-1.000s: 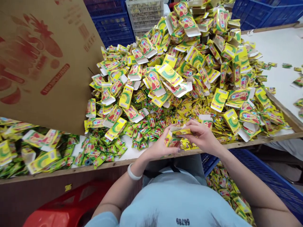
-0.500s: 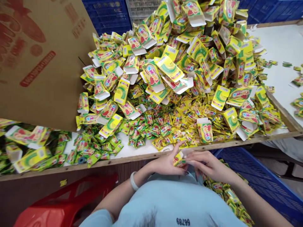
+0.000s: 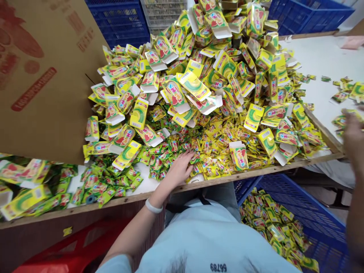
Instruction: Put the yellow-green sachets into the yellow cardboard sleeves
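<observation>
My left hand (image 3: 179, 167), with a pale band on its wrist, rests among small shiny green candy packets (image 3: 162, 163) at the front of the table. Its fingers are stretched forward and the thumb lies apart; the fingertips partly blend into the pile. Just to its right are yellow candy packets (image 3: 218, 148) and an upright small carton (image 3: 239, 155) with a raised white flap. My right hand is out of view. Behind, yellow-green printed cartons (image 3: 196, 85) are heaped high, many with flaps open.
A big brown cardboard box (image 3: 57, 125) stands at left. Below the wooden table edge (image 3: 256, 172), a blue crate (image 3: 327, 223) holds filled cartons. A red stool (image 3: 65, 250) is at lower left. Another person's blurred hand (image 3: 352, 129) touches packets at the right edge.
My left hand has moved forward and left from my lap to the green packets. The small carton it held is gone from it. My right hand has left the view, which turned rightward.
</observation>
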Available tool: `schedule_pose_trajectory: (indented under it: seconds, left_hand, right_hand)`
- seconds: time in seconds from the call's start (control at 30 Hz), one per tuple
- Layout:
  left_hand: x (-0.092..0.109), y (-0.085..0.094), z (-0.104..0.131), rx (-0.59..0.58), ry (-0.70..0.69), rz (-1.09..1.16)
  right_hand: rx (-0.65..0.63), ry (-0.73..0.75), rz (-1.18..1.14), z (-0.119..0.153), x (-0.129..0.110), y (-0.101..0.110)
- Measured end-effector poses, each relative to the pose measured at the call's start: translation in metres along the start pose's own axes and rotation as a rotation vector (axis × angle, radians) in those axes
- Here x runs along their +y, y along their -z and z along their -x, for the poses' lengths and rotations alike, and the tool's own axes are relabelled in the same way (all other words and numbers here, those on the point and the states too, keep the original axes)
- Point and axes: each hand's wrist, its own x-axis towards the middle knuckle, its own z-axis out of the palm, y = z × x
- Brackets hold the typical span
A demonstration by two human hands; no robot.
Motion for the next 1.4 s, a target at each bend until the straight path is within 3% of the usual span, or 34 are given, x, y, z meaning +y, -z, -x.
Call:
schedule_pose_trajectory:
  seconds: [0.03,0.07,0.13,0.17,0.23,0.3,0.37,0.47,0.6,0.7,0.8,0.93,0.97,1.03,1.1,1.17,1.27,1.4]
  left_hand:
    - [-0.003,-0.002,0.0,0.021,0.01,0.035]
    - [-0.005,-0.004,0.0,0.057,0.033,0.078]
    - [-0.004,-0.004,0.0,0.151,0.116,0.186]
    - [-0.003,-0.003,0.0,0.194,0.168,0.262]
    - [0.001,0.0,0.001,0.223,0.256,0.483]
    - [0.005,0.004,0.002,0.169,0.298,0.745]
    - [0.009,0.007,0.003,0.086,0.31,0.934]
    - [0.019,0.008,0.002,0.0,0.314,1.047]
    - [0.041,0.001,0.001,-0.078,0.258,1.131]
    - [0.057,-0.008,0.001,-0.005,0.218,1.085]
    - [0.069,-0.016,0.002,0.084,0.182,0.976]
    - [0.083,-0.019,-0.005,0.055,0.026,0.72]
    - [0.086,-0.019,-0.01,0.052,-0.017,0.634]
    - [0.093,-0.022,-0.026,0.069,-0.025,0.463]
    - [0.1,-0.028,-0.047,0.064,0.064,0.307]
    - [0.107,-0.039,-0.069,-0.008,0.153,0.162]
    - [0.117,-0.058,-0.094,-0.104,0.177,0.057]
    - [0.113,-0.069,-0.097,0.023,0.136,0.233]
  right_hand:
    - [-0.039,0.066,0.051,0.015,-0.005,-0.023]
    - [-0.157,0.18,0.225,0.037,-0.011,-0.051]
    - [-0.653,0.414,0.306,0.092,-0.023,-0.108]
    - [-0.833,0.497,0.339,0.119,-0.027,-0.133]
    - [-1.025,0.558,0.439,0.158,-0.03,-0.167]
    - [-1.083,0.513,0.444,0.173,-0.03,-0.179]
    - [-1.078,0.379,0.294,0.17,-0.031,-0.176]
    - [-1.069,0.192,-0.028,0.152,-0.043,-0.168]
    - [-1.076,0.261,-0.206,0.141,-0.061,-0.175]
    - [-0.972,0.239,-0.153,0.146,-0.06,-0.182]
    - [-0.797,0.081,-0.102,0.158,-0.048,-0.18]
    - [-0.793,-0.141,-0.315,0.177,-0.029,-0.16]
    - [-0.753,-0.195,-0.361,0.18,-0.025,-0.152]
    - [-0.548,-0.293,-0.386,0.183,-0.014,-0.134]
    - [-0.296,-0.371,-0.364,0.178,-0.001,-0.116]
    - [-0.148,-0.453,-0.354,0.171,0.012,-0.105]
    - [-0.186,-0.608,-0.402,0.164,0.024,-0.103]
    - [-0.323,-0.67,-0.48,0.166,0.014,-0.117]
